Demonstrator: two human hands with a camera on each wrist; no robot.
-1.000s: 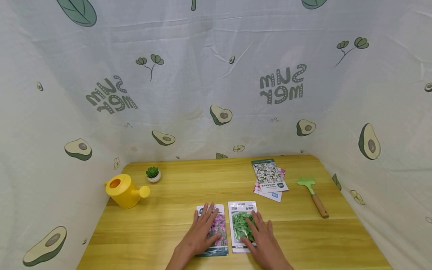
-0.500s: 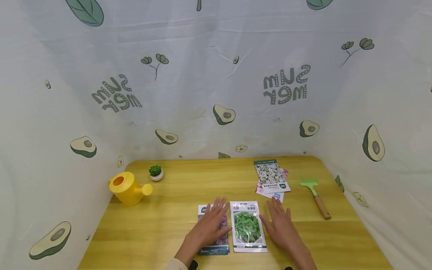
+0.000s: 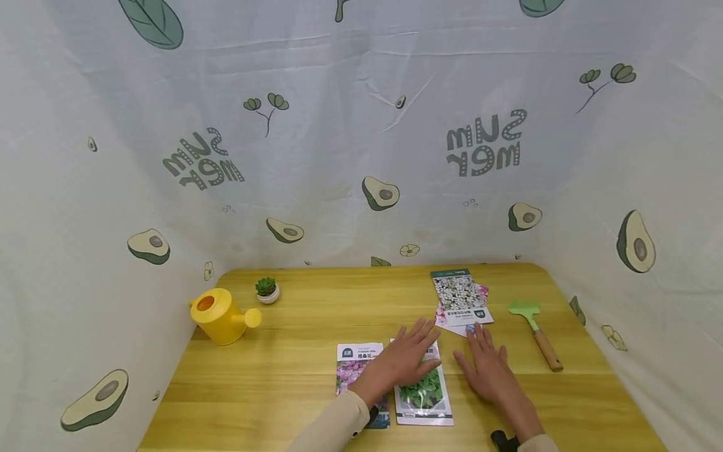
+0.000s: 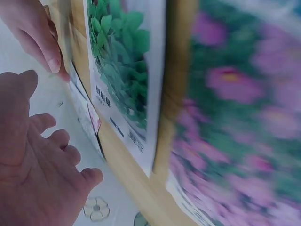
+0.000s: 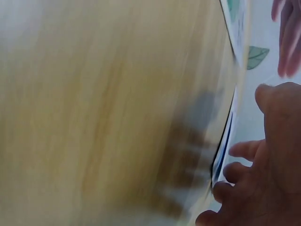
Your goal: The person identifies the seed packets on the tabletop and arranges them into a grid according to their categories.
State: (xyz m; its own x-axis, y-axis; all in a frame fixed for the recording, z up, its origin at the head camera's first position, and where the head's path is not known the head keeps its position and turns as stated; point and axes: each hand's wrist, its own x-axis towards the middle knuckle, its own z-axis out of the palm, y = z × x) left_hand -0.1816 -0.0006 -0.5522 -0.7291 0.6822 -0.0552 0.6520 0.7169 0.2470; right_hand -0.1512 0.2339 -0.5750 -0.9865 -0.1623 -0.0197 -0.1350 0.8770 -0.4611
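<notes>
My left hand (image 3: 403,359) is spread open above the green-leaf seed packet (image 3: 422,397), covering its upper part. Its forearm crosses over the pink-flower seed packet (image 3: 350,369), which lies just to the left. In the left wrist view there is a gap between the left hand (image 4: 42,169) and the green-leaf packet (image 4: 123,70). My right hand (image 3: 490,371), fingers extended, is to the right of that packet; its fingertips are near the front edge of two overlapping packets, a white-flower seed packet (image 3: 456,294) on top of a pink one (image 3: 482,292). Neither hand grips anything.
A yellow watering can (image 3: 219,319) and a small potted succulent (image 3: 267,290) stand at the table's left. A green hand rake with a wooden handle (image 3: 546,349) lies at the right. A printed cloth (image 3: 339,144) hangs behind and at both sides.
Both hands have lifted off the two front packets and moved to the right. The left has passed from the pink-flower packet to over the green-leaf one; the right is now beyond it.
</notes>
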